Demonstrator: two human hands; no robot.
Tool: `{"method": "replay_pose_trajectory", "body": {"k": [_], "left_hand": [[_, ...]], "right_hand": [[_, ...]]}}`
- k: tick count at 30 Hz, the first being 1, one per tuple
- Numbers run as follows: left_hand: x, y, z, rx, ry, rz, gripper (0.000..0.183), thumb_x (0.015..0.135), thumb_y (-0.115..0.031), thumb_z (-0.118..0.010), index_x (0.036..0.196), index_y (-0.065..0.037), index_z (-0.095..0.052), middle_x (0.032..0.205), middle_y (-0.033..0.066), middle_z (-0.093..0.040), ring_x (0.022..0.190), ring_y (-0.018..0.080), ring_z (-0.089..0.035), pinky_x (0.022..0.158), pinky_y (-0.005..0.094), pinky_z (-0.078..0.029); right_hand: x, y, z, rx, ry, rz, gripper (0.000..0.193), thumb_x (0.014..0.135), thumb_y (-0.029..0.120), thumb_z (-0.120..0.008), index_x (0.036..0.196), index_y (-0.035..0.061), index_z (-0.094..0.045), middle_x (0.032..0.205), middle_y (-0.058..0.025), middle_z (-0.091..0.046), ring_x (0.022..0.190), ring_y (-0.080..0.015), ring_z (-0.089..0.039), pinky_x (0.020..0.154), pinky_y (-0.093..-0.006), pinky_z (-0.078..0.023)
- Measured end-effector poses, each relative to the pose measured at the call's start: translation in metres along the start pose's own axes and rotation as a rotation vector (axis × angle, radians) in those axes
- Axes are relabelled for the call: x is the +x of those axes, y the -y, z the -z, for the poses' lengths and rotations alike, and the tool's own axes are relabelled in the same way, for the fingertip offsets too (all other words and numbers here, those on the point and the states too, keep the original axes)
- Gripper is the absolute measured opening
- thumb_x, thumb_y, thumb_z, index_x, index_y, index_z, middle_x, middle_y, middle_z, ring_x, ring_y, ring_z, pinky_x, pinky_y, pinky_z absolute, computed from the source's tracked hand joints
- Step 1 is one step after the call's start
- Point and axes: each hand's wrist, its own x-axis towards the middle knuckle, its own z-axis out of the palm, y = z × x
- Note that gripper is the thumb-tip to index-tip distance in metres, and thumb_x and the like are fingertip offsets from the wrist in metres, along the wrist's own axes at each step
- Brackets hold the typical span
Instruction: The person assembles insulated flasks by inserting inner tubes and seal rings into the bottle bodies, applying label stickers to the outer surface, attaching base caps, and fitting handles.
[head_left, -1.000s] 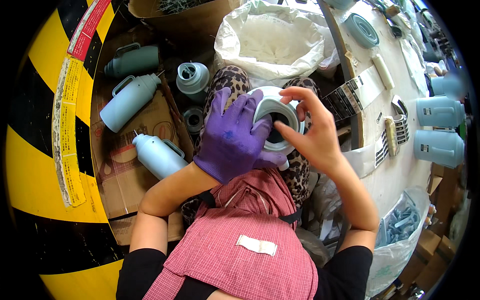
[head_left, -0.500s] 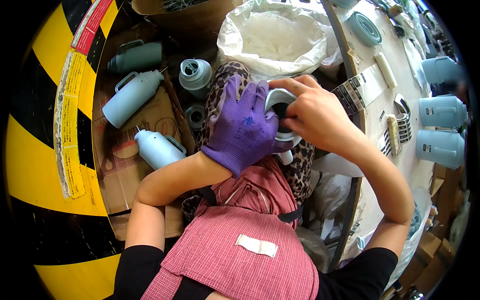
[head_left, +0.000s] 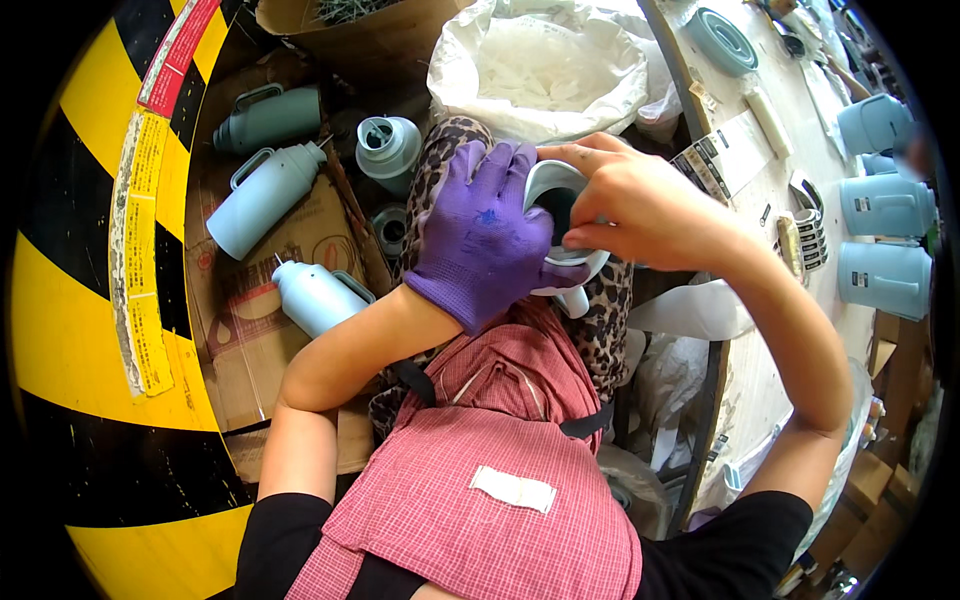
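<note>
A pale blue flask casing (head_left: 545, 180) with a wide round mouth is held upright between my thighs, its handle (head_left: 574, 302) toward me. My left hand (head_left: 485, 230), in a purple glove, is closed around its left side, fingers at the far rim and thumb at the near rim. My bare right hand (head_left: 635, 205) is curled over the right rim. One finger reaches across the far edge, while the thumb tip is inside the mouth. What lies under these fingers is hidden, and the inside looks dark.
Several flasks, among them a light blue one (head_left: 265, 200), lie on cardboard (head_left: 255, 375) at left. An open white sack (head_left: 545, 75) stands ahead. On the right workbench (head_left: 750, 350) are blue casings (head_left: 885, 280), label sheets (head_left: 725, 155) and a coiled strip (head_left: 722, 42). A yellow-black striped panel (head_left: 70, 330) borders the left.
My right hand has shifted slightly, its thumb moving a little lower along the mouth. The casing has tilted slightly, with my left hand still around it. Another blue casing shows at far right.
</note>
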Motion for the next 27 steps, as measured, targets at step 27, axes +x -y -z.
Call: {"method": "replay_pose_trajectory", "body": {"k": [27], "left_hand": [[0.075, 0.112, 0.036, -1.228, 0.172, 0.502, 0.023, 0.100, -0.026, -0.068, 0.105, -0.004, -0.069, 0.096, 0.0055, -0.066, 0.084, 0.0135, -0.062, 0.073, 0.0283, -0.050]], "right_hand": [[-0.074, -0.250, -0.101, -0.224, -1.127, -0.804, 0.036, 0.091, 0.043, -0.076, 0.114, 0.0159, -0.077, 0.126, -0.0061, -0.068, 0.120, -0.0321, -0.058, 0.104, -0.0446, -0.045]]}}
